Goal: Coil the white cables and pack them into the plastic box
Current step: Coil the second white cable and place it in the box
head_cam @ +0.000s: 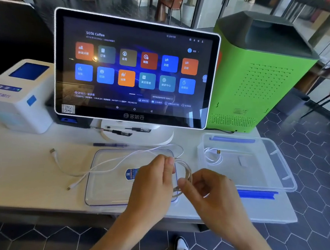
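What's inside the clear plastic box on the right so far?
Inside the clear plastic box lies one coiled white cable at its left end, plus a small pale object near the middle that is too blurred to identify. Nothing covers the floor.

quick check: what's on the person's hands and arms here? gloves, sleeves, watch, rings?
Both the left hand and the right hand are bare: no gloves. No rings, watch or wristband show. Both forearms are uncovered down to the frame's bottom edge, so no sleeve is in view. No markings or cables are attached to either arm.
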